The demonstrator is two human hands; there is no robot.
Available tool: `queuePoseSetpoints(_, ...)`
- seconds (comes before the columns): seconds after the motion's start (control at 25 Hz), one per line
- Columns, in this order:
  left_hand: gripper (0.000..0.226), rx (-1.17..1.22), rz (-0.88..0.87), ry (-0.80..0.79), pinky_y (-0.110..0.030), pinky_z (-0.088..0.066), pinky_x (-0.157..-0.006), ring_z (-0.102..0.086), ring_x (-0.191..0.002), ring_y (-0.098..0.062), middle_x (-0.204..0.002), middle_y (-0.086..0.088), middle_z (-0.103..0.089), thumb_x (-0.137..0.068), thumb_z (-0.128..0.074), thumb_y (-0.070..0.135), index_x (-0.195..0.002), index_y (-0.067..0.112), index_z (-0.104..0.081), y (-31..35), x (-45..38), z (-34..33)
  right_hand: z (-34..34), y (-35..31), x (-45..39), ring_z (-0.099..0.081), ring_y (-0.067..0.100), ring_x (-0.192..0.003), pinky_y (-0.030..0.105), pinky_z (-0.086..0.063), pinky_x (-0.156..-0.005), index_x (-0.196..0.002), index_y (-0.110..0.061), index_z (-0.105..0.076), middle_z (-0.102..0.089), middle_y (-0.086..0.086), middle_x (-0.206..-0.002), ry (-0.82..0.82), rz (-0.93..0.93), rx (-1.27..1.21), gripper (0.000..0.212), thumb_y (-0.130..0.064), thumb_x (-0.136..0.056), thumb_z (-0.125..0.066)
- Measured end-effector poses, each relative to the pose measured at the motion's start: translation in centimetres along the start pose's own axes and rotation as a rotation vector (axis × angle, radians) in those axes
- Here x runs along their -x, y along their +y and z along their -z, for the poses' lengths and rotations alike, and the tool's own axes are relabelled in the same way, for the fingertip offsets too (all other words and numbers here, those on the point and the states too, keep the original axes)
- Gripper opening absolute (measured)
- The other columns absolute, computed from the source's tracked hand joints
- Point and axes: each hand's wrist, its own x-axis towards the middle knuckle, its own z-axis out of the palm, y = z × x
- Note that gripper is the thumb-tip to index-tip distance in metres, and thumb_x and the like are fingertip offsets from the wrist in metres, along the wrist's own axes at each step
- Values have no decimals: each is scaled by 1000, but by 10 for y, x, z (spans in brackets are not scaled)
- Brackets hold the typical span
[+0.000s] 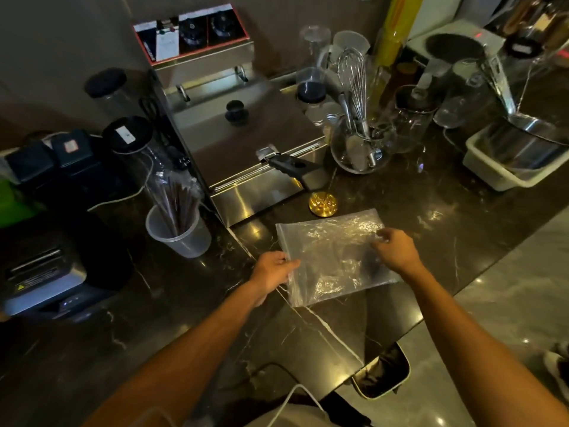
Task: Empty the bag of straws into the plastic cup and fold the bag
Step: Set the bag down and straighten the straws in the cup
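The straws (177,208) stand upright in the plastic cup (180,231), which sits on the dark surface (431,217) to the left of the bag and just in front of the steel fryer (243,131). The emptying step therefore appears complete; the fold remains.

The bag (335,257) is clear, looks empty, and lies flat on the surface directly ahead of the person. Its long axis runs from left to right, tilted slightly, with the left edge nearer the cup.

The left hand (272,271) is closed in a pinch on the bag's left edge, about midway along it. The right hand (395,249) rests over the far right part of the bag, its fingertips (380,237) drawn together on the plastic near the top right corner. Each hand is thus nearest to its own end of the long axis.

Judgement: the fold turns on this layout. Carrying one short edge across to the other would halve the bag. The thin, wrinkled plastic may slip or spring open unless pressed flat.
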Motion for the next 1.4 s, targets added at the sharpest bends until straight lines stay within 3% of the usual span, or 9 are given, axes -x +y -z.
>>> queuePoseSetpoints(0.2,48,-57,-13,107,-25,-56,-77,-69,-98,-22,-119,-17,-71,-96,-71,20,-137,0,-58,5,14,21,-30,-38,5,-68,36,-115,49,-56,-99,-130,-5,-69,-71,21,-129,-37,199,162,33,-17,-100,-63)
queuePoseSetpoints(0.32,16,-94,-139,282,-31,-59,-76,-73,-85,-23,-96,-17,-75,-97,-69,23,-103,9,-74,9,32,55,-56,-81,11,-72,27,-99,44,-60,-87,-119,-11,-73,-76,12,-112,-126,282,129,23,-21,-102,-62)
queuePoseSetpoints(0.48,17,21,-284,443,-12,-49,-56,-68,-73,-15,-81,-14,-71,-97,-69,26,-84,15,-72,20,70,97,-92,-148,33,-67,8,-84,22,-49,-69,-109,-16,-76,-71,-5,-92,-248,476,30,17,-27,-100,-66)
queuePoseSetpoints(0.6,18,57,-419,581,-25,-54,-67,-68,-71,-9,-70,7,-70,-93,-73,26,-76,32,-71,15,81,137,-126,-194,53,-72,13,-76,27,-58,-71,-110,-15,-77,-74,-2,-85,-332,533,-121,21,-31,-97,-71)
queuePoseSetpoints(0.72,4,35,-444,831,-21,-51,-67,-63,-67,3,-78,5,-69,-91,-74,20,-93,23,-71,11,80,177,-155,-236,71,-69,7,-60,21,-52,-52,-121,-19,-69,-73,2,-93,-424,468,-274,31,-39,-98,-69)
queuePoseSetpoints(0.8,28,-25,-336,929,-18,-50,-70,-64,-78,1,-96,3,-67,-91,-75,26,-117,18,-67,9,73,200,-169,-255,78,-62,4,-54,20,-49,-50,-114,-18,-67,-71,4,-89,-469,448,-354,26,-39,-100,-66)
queuePoseSetpoints(0.96,53,15,-157,693,-41,-62,-87,-70,-96,-21,-110,-5,-68,-92,-72,37,-138,14,-57,3,58,225,-181,-280,89,-57,8,-53,22,-48,-51,-100,-19,-63,-63,2,-75,-475,317,-431,8,-25,-103,-62)
queuePoseSetpoints(1.16,38,12,-198,580,-28,-59,-71,-69,-70,-12,-77,0,-70,-96,-70,20,-132,13,-59,-3,77,227,-174,-293,100,-52,12,-55,23,-44,-51,-100,-13,-65,-58,4,-70,-470,302,-334,9,-16,-104,-57)
queuePoseSetpoints(1.4,28,-55,-226,540,-17,-53,-64,-67,-66,-5,-78,-1,-71,-97,-68,20,-124,13,-62,-33,129,223,-178,-276,131,-58,16,-62,24,-49,-54,-106,-16,-70,-64,6,-75,-555,374,-162,12,-19,-102,-59)
